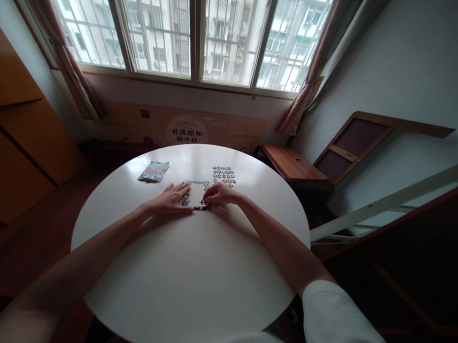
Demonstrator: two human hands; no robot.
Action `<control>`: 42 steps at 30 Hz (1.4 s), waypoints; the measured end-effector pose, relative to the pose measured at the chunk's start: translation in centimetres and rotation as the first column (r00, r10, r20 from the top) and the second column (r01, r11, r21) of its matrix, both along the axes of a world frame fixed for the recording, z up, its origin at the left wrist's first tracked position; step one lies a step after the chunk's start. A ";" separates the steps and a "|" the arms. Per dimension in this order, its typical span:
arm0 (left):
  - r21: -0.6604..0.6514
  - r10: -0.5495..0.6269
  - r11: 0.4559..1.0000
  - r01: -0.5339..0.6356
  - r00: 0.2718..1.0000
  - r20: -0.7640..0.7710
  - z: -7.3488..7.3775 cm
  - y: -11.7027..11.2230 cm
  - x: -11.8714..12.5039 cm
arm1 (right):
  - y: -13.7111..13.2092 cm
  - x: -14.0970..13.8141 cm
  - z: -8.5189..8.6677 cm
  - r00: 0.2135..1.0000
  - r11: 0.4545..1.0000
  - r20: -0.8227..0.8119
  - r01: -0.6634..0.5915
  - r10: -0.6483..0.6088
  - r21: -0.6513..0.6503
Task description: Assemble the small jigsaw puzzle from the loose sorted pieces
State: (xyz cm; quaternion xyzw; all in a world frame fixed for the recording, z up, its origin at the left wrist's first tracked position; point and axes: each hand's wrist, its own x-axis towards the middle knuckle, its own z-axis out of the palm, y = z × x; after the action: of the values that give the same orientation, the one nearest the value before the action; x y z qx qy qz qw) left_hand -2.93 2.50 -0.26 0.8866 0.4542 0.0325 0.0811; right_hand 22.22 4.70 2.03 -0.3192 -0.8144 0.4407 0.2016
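Note:
On the round white table lies a partly joined jigsaw puzzle frame point(197, 182), a square border of small pieces around bare tabletop. My left hand point(170, 196) rests flat with spread fingers over the left side of that border. At its lower right part, my right hand point(219, 192) pinches a small puzzle piece point(203, 202) between thumb and fingertips, just inside the border. The right hand hides some of the border's right side. Loose puzzle pieces point(223, 173) lie in rows beyond my right hand.
A colourful picture sheet or packet point(154, 171) lies at the back left of the white table point(196, 260). Behind the table stand a printed cardboard panel point(238, 124) and barred windows. To the right are a wooden bench point(295, 163) and a pale slanted rail point(393, 202).

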 end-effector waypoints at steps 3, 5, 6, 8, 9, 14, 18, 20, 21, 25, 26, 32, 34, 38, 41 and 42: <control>0.001 -0.006 1.000 0.006 1.000 0.003 0.0 0.0 0.0 | -0.2 0.0 0.2 0.999 0.999 0.026 -0.033 0.033 0.007; 0.003 -0.008 1.000 0.008 1.000 0.009 0.0 0.0 0.0 | -0.3 -0.1 0.2 0.999 0.999 0.037 -0.037 0.036 0.021; 0.004 -0.008 1.000 0.008 1.000 0.009 0.0 0.0 0.0 | -0.3 -0.1 0.2 0.998 0.999 0.041 -0.040 0.039 0.028; 0.004 -0.005 1.000 0.005 1.000 0.009 0.0 0.0 0.0 | -0.2 -0.2 0.1 0.998 0.998 0.045 -0.045 0.044 0.040; 0.004 -0.003 1.000 0.003 1.000 0.008 0.0 0.0 0.0 | -0.2 -0.2 0.0 0.998 0.998 0.046 -0.047 0.045 0.045; 0.002 -0.002 1.000 0.002 1.000 0.006 -0.1 0.1 0.1 | -0.1 -0.2 -0.1 0.997 0.997 0.067 -0.045 0.041 0.060; 0.006 -0.006 1.000 0.006 1.000 0.007 -0.1 0.2 0.0 | -0.1 -0.2 -0.2 0.996 0.997 0.078 -0.036 0.031 0.071; 0.007 -0.006 1.000 0.006 1.000 0.007 -0.2 0.2 0.0 | 0.0 -0.3 -0.2 0.996 0.996 0.086 -0.031 0.024 0.078; 0.007 -0.007 1.000 0.007 1.000 0.007 -0.2 0.2 0.0 | 0.0 -0.3 -0.3 0.996 0.996 0.090 -0.029 0.021 0.083; 0.009 -0.008 1.000 0.008 1.000 0.009 -0.2 0.1 0.0 | 0.0 -0.4 -0.4 0.995 0.996 0.101 -0.027 0.018 0.090; 0.010 -0.008 1.000 0.008 1.000 0.009 -0.1 0.1 0.0 | 0.0 -0.4 -0.5 0.995 0.996 0.103 -0.026 0.017 0.087; -0.002 0.000 1.000 0.000 1.000 0.015 0.0 0.1 0.1 | -0.1 -0.5 -0.5 0.994 0.996 0.107 -0.007 -0.002 0.091; -0.002 0.001 1.000 -0.001 1.000 0.017 -0.1 0.1 0.1 | -0.1 -0.4 -0.3 0.996 0.995 0.093 -0.002 -0.007 0.099; 0.000 0.000 1.000 0.000 1.000 0.020 -0.1 0.2 0.0 | 0.1 -0.1 -0.2 0.996 0.995 0.080 0.024 -0.032 0.097; -0.003 -0.001 1.000 0.001 1.000 0.020 -0.2 0.2 0.0 | 0.4 0.2 -0.3 0.995 0.997 0.089 0.038 -0.044 0.067; -0.003 -0.002 1.000 0.002 1.000 0.019 -0.2 0.2 0.0 | 0.5 0.2 -0.4 0.995 0.998 0.093 0.034 -0.040 0.059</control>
State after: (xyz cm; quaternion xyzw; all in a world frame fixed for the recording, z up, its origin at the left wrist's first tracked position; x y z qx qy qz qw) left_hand -2.95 2.72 -0.48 0.8865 0.4527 0.0404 0.0867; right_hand 22.45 5.17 1.67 -0.3486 -0.8292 0.3979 0.1804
